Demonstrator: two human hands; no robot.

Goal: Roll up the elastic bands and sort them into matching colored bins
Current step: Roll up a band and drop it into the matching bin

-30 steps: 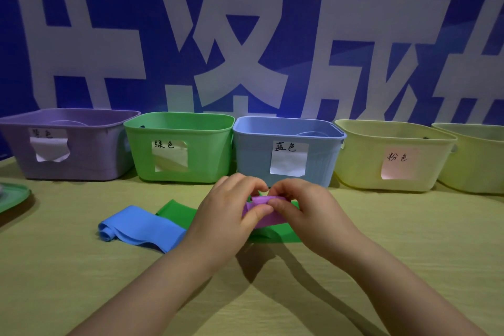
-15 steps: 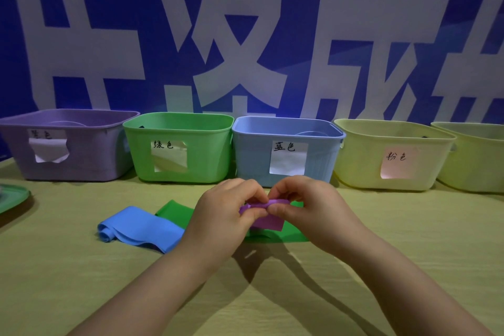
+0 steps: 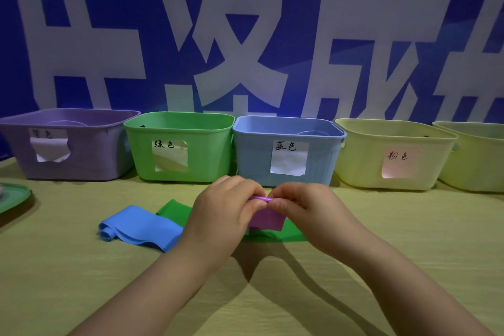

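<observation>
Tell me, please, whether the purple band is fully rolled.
Partly rolled: the left hand and right hand pinch the rolled top of the purple band; a flat tail hangs below.

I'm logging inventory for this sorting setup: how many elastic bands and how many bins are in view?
Elastic bands: 3 (purple band, blue band, green band)
Bins: 5 (purple bin, green bin, blue bin, pale yellow bin, second pale yellow bin)
Total: 8

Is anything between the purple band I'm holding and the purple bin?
Nothing visible blocks it. The purple elastic band has open air leftward to the open-topped purple plastic bin; only the blue elastic band lies low beneath.
</observation>
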